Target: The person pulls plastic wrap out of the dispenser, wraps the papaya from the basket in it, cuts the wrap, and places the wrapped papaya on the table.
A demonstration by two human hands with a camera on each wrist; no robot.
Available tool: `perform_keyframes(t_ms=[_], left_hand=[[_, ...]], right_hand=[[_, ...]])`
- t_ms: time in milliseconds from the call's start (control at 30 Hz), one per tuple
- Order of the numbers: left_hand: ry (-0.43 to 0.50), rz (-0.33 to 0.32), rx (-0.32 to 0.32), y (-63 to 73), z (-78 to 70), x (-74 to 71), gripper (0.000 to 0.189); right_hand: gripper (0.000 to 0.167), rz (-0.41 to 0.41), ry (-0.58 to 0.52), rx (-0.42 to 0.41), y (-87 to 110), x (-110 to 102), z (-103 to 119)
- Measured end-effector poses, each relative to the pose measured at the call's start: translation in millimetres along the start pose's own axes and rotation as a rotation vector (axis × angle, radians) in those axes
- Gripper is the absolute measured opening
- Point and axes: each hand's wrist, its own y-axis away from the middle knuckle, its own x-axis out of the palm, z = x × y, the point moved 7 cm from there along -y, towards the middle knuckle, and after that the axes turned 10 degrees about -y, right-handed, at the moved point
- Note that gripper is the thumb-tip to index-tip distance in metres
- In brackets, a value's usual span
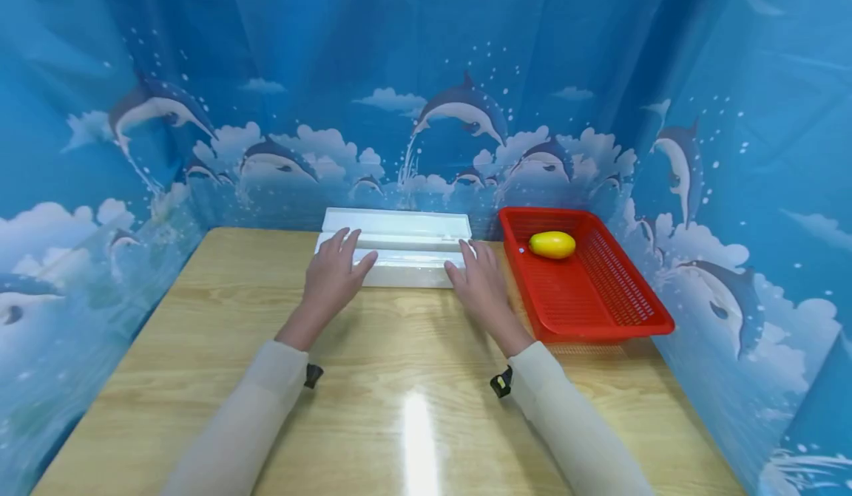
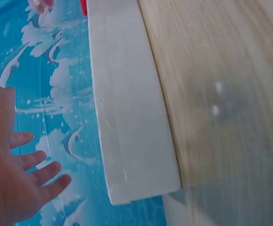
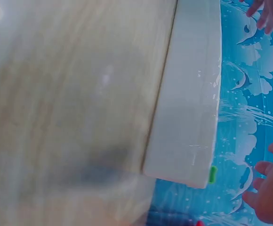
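Note:
A long white box (image 1: 407,277) stands at the far edge of the table, its lid (image 1: 399,222) tipped back and a glossy strip inside, like a cling film dispenser. Over its left end is my left hand (image 1: 330,273), fingers spread and thumb out to the side. My right hand (image 1: 481,283) hovers at the right end in much the same pose. Both wrist views show the box's plain front (image 2: 129,117) apart from the fingers, and neither hand holds anything. A small green piece (image 3: 212,174) shows at the box's right end.
Right of the box sits a red plastic basket (image 1: 572,300) with a yellow oval fruit (image 1: 552,245) in it. The wooden table (image 1: 373,363) runs toward me. Blue dolphin-print curtains (image 1: 426,52) hang close behind and on both sides.

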Motion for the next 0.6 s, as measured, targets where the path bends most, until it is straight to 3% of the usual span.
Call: perform_keyframes(t_ms=[233, 400, 600], left_hand=[[0.149, 0.01, -0.026, 15.0, 14.8, 2.3, 0.072], [0.236, -0.033, -0.026, 25.4, 27.2, 4.3, 0.067], [0.435, -0.083, -0.126, 36.8, 54.5, 8.3, 0.06]], right_hand=[[0.057, -0.048, -0.155, 0.039, 18.3, 1, -11], [0.056, -0.076, -0.218, 0.081, 28.1, 2, -21], [0.055, -0.107, -0.313, 0.159, 33.1, 10, -37]])
